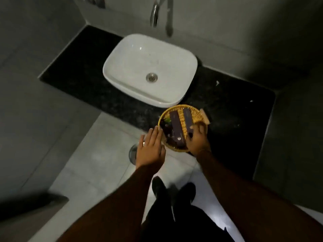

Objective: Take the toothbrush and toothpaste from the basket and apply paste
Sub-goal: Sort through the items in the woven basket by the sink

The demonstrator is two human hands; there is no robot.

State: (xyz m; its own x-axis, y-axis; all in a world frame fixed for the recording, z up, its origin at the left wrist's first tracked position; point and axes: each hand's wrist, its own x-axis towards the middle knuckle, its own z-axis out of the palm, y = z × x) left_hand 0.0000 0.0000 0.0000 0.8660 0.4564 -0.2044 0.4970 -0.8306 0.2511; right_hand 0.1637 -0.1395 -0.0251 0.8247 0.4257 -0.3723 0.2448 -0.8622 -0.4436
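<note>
i'm looking down at a black counter (227, 109) with a white sink (150, 69) on it. a round woven basket (195, 112) is sitting at the counter's near edge, just in front of the sink's near right corner. two dark long boxes are lying side by side in it: the left box (176, 128) and the right box (187, 119). my right hand (197, 138) is resting over the basket's near right side, fingers curled onto the near end of the right box; i cannot tell if it is gripping. my left hand (151, 147) is lying flat, fingers spread, touching the basket's left rim, holding nothing.
</note>
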